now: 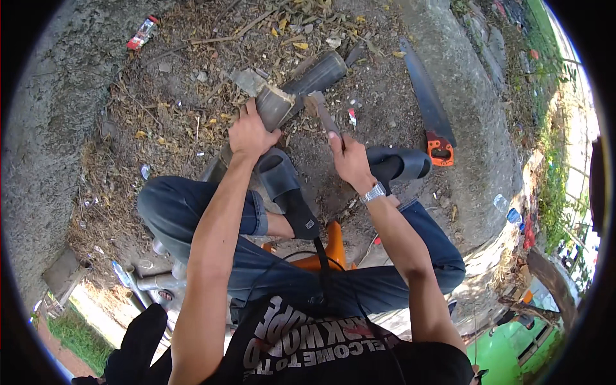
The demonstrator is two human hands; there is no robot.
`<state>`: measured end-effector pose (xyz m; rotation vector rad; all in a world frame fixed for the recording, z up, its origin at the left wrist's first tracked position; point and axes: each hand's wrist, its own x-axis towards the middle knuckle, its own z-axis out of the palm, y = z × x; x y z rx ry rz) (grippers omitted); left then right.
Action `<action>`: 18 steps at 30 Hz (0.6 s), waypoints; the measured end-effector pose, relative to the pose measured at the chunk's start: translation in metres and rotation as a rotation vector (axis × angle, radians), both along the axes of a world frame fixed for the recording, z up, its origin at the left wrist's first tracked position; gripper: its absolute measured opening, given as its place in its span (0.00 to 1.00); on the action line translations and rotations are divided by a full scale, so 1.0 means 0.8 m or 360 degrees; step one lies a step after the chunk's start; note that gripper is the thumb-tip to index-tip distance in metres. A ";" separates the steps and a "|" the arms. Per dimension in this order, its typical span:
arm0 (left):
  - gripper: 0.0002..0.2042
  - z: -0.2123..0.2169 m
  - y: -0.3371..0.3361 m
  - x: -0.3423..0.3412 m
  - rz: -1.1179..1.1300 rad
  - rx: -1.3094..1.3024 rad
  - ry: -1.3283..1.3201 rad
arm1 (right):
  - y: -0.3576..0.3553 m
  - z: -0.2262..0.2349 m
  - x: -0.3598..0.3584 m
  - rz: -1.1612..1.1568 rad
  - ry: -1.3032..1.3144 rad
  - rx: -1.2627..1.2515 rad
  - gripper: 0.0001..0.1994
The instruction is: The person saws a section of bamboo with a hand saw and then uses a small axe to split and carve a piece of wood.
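My left hand [251, 131] is closed round a thick grey-brown bamboo piece [274, 110], its pale cut end tilted up and away from me. Beside that end is a flat greyish piece [248, 82]; whether it is joined to the bamboo I cannot tell. Another bamboo length [324, 72] lies on the ground beyond. In my right hand [351, 160] is a short-handled tool with a rusty, blocky head [314, 102], held just right of the bamboo. Its exact kind is unclear. The head is near the bamboo; contact between them cannot be made out.
A handsaw [423, 96] with an orange handle leans along the concrete ledge [471, 122] at right. My sandalled feet [282, 183] flank the work. Under my legs shows an orange seat [333, 247]. Dry leaves and litter, including a red wrapper [142, 33], cover the soil.
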<state>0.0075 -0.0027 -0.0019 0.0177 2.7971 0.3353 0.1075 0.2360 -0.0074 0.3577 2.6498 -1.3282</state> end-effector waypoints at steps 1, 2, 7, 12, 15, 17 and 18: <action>0.52 0.002 -0.006 -0.012 0.0032 -0.0003 -0.0120 | 0.001 -0.002 -0.008 -0.0096 -0.0058 -0.0010 0.23; 0.51 0.004 -0.018 -0.011 0.0071 -0.0051 -0.0100 | -0.010 0.037 -0.018 -0.0161 -0.0021 -0.0150 0.23; 0.49 0.026 -0.007 -0.011 0.0030 -0.0104 0.0020 | -0.013 0.130 -0.019 -0.0250 0.0581 -0.0562 0.22; 0.51 0.001 0.011 0.001 -0.0020 -0.0022 -0.0028 | -0.016 -0.008 -0.020 0.0049 0.0118 0.0125 0.26; 0.50 0.012 -0.016 0.000 0.0059 -0.0109 -0.0043 | -0.033 0.095 -0.043 0.0101 0.0216 -0.0053 0.25; 0.50 0.031 -0.002 -0.018 0.0107 -0.0071 -0.0079 | -0.029 0.192 -0.059 -0.0116 0.0351 -0.0249 0.24; 0.50 0.019 -0.009 -0.006 0.0021 -0.0081 0.0077 | -0.030 0.194 -0.043 -0.0135 0.0431 -0.0351 0.24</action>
